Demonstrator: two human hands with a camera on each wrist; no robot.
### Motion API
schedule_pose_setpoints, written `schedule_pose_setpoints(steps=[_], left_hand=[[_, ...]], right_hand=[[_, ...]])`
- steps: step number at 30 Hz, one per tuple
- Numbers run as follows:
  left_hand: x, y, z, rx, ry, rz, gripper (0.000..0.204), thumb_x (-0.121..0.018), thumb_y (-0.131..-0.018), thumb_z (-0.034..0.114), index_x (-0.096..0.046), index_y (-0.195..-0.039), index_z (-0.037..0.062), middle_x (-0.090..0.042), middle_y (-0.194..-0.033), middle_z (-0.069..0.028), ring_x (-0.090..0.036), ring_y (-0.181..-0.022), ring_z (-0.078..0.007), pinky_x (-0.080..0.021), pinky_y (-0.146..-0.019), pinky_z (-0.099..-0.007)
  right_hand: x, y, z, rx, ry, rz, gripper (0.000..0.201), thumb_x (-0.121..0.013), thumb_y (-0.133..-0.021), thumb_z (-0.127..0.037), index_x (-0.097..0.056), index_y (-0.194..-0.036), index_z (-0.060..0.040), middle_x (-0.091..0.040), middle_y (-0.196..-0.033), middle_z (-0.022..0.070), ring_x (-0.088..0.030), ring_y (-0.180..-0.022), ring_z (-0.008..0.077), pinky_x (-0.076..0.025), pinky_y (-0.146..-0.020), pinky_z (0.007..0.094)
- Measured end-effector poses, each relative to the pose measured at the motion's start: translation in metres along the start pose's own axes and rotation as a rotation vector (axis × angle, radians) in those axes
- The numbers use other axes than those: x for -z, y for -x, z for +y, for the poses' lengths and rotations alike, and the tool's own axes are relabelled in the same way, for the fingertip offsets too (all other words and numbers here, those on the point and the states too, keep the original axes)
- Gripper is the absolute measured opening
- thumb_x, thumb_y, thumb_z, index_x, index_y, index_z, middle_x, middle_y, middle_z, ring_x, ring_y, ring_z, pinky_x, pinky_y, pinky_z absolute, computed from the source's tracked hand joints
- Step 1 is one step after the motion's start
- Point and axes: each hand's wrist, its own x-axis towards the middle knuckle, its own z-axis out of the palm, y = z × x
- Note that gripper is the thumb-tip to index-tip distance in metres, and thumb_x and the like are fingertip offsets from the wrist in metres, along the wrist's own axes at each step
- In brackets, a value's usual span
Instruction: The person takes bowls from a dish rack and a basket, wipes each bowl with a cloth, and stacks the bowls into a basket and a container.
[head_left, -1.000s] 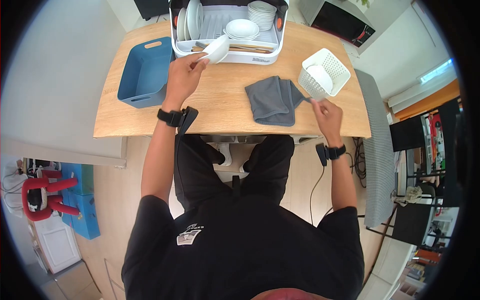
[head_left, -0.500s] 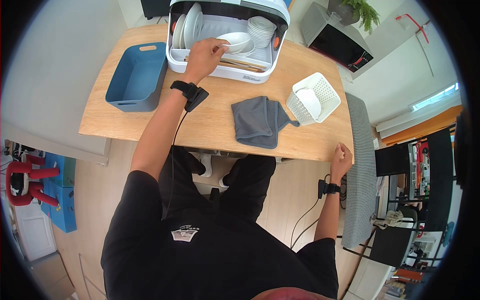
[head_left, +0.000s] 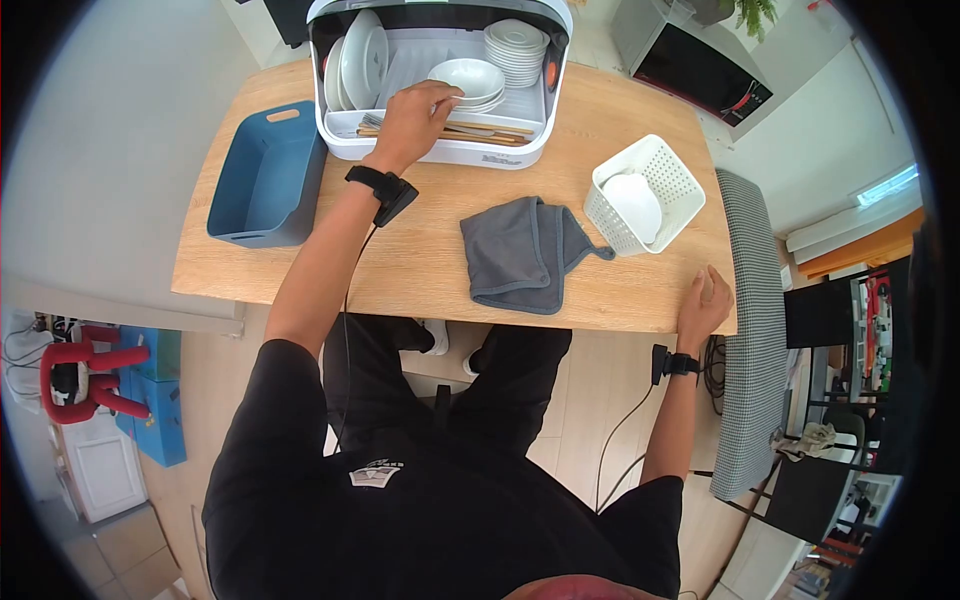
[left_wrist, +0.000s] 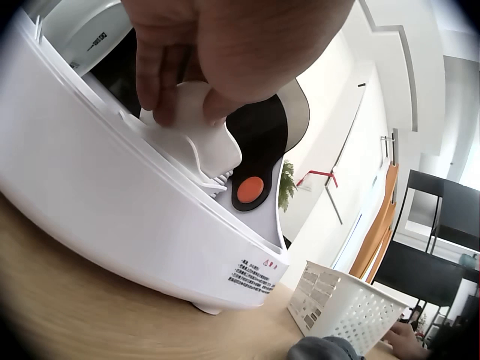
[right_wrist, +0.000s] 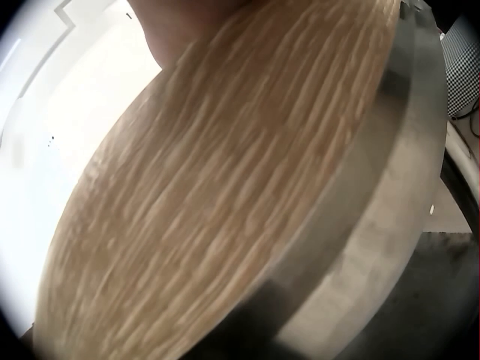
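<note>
In the head view my left hand (head_left: 413, 122) pinches the near rim of a white bowl (head_left: 468, 77), which sits on a small stack of bowls inside the white dish box (head_left: 430, 152). The left wrist view shows the fingers (left_wrist: 166, 105) and thumb on that white rim, partly hiding it. My right hand (head_left: 704, 303) rests by the table's right front edge with relaxed fingers and holds nothing. A folded grey cloth (head_left: 513, 255) lies mid-table, its loop near the white perforated basket (head_left: 675, 190), which has white dishware (head_left: 633, 207) in it.
A blue bin (head_left: 265, 190) stands at the table's left. In the dish box, plates (head_left: 363, 60) stand upright at left, small dishes (head_left: 517, 52) are stacked at right, and chopsticks (head_left: 490, 134) lie along the front. A microwave (head_left: 700, 75) is behind the table at right.
My left hand has carried the bowl rightward from the box's front left onto the bowl stack. My right hand has let go of the cloth's loop and moved back to the table edge.
</note>
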Motion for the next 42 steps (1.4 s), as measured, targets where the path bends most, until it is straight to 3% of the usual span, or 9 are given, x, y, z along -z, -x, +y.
schedule_pose_setpoints(steps=[8, 12, 15, 19, 21, 25, 31, 37, 42], left_hand=[[-0.007, 0.002, -0.002, 0.07, -0.05, -0.117, 0.024, -0.066, -0.093, 0.012, -0.075, -0.114, 0.0053, -0.073, -0.114, -0.0165, -0.063, -0.11, -0.0366, -0.05, -0.094, -0.044], [-0.013, 0.006, 0.008, -0.075, -0.174, 0.099, 0.033, -0.072, -0.089, 0.017, -0.071, -0.121, 0.0059, -0.067, -0.125, -0.0187, -0.064, -0.102, -0.0341, -0.052, -0.09, -0.0422], [-0.006, 0.023, 0.09, -0.022, 0.034, 0.114, 0.025, -0.074, -0.088, 0.013, -0.072, -0.112, 0.0075, -0.071, -0.111, -0.013, -0.066, -0.09, -0.0261, -0.055, -0.081, -0.0376], [-0.036, 0.123, 0.194, -0.505, 0.392, -0.314, 0.013, -0.069, -0.083, 0.012, -0.072, -0.096, 0.0079, -0.07, -0.092, -0.0085, -0.067, -0.085, -0.0296, -0.055, -0.08, -0.0404], [-0.062, 0.193, 0.219, -0.495, 0.621, -0.905, 0.022, -0.064, -0.08, 0.004, -0.074, -0.1, 0.0086, -0.07, -0.096, -0.0106, -0.068, -0.092, -0.0301, -0.054, -0.082, -0.0427], [-0.118, 0.316, 0.206, -0.571, 0.702, -1.448, 0.032, -0.07, -0.075, 0.003, -0.075, -0.104, 0.014, -0.069, -0.108, -0.0081, -0.065, -0.108, -0.0291, -0.054, -0.087, -0.043], [-0.136, 0.387, 0.211, -0.95, 0.508, -1.259, 0.042, -0.08, -0.071, 0.009, -0.076, -0.11, 0.0227, -0.058, -0.133, 0.0, -0.05, -0.132, -0.0243, -0.053, -0.096, -0.0413], [-0.149, 0.375, 0.228, -0.919, 0.322, -1.557, 0.045, -0.081, -0.07, 0.009, -0.075, -0.112, 0.0245, -0.065, -0.118, 0.0003, -0.058, -0.12, -0.0255, -0.054, -0.092, -0.0419], [-0.154, 0.375, 0.202, -0.917, 0.528, -1.388, 0.045, -0.081, -0.069, 0.007, -0.074, -0.111, 0.0243, -0.066, -0.111, 0.0008, -0.06, -0.113, -0.025, -0.055, -0.087, -0.0404]], right_hand=[[-0.003, 0.002, 0.005, -0.158, -0.089, 0.015, 0.028, -0.065, -0.098, -0.022, -0.071, -0.118, -0.0032, -0.069, -0.117, 0.0112, -0.056, -0.116, 0.0291, -0.047, -0.098, 0.0416], [-0.002, 0.004, 0.004, -0.128, -0.066, 0.061, 0.027, -0.066, -0.095, -0.02, -0.071, -0.116, -0.003, -0.07, -0.114, 0.0139, -0.059, -0.113, 0.0324, -0.046, -0.099, 0.0441], [0.0, 0.001, 0.002, -0.139, -0.081, 0.083, 0.027, -0.067, -0.094, -0.019, -0.072, -0.114, -0.0032, -0.071, -0.113, 0.0162, -0.06, -0.111, 0.0358, -0.046, -0.099, 0.0463], [-0.002, 0.003, 0.004, -0.166, -0.04, 0.062, 0.027, -0.067, -0.095, -0.02, -0.073, -0.113, -0.0025, -0.072, -0.112, 0.0128, -0.06, -0.112, 0.0291, -0.047, -0.099, 0.0414], [-0.004, 0.003, 0.007, -0.187, -0.045, 0.057, 0.027, -0.067, -0.095, -0.021, -0.074, -0.113, -0.0027, -0.072, -0.112, 0.0129, -0.061, -0.112, 0.0289, -0.047, -0.099, 0.0412], [-0.006, 0.005, 0.008, -0.237, -0.043, 0.051, 0.026, -0.067, -0.094, -0.02, -0.074, -0.112, -0.0031, -0.073, -0.11, 0.0129, -0.062, -0.11, 0.0285, -0.049, -0.097, 0.0408], [-0.011, 0.006, 0.015, -0.219, -0.05, 0.067, 0.026, -0.066, -0.092, -0.019, -0.075, -0.111, -0.004, -0.073, -0.105, 0.0144, -0.069, -0.095, 0.028, -0.053, -0.089, 0.0395], [-0.015, 0.008, 0.02, -0.194, -0.019, 0.119, 0.026, -0.066, -0.091, -0.018, -0.076, -0.108, -0.0032, -0.074, -0.099, 0.0155, -0.071, -0.088, 0.027, -0.055, -0.083, 0.0382], [-0.014, 0.007, 0.016, -0.219, -0.013, 0.107, 0.025, -0.066, -0.089, -0.019, -0.077, -0.106, -0.0034, -0.075, -0.097, 0.0149, -0.071, -0.088, 0.0262, -0.055, -0.082, 0.0385]])
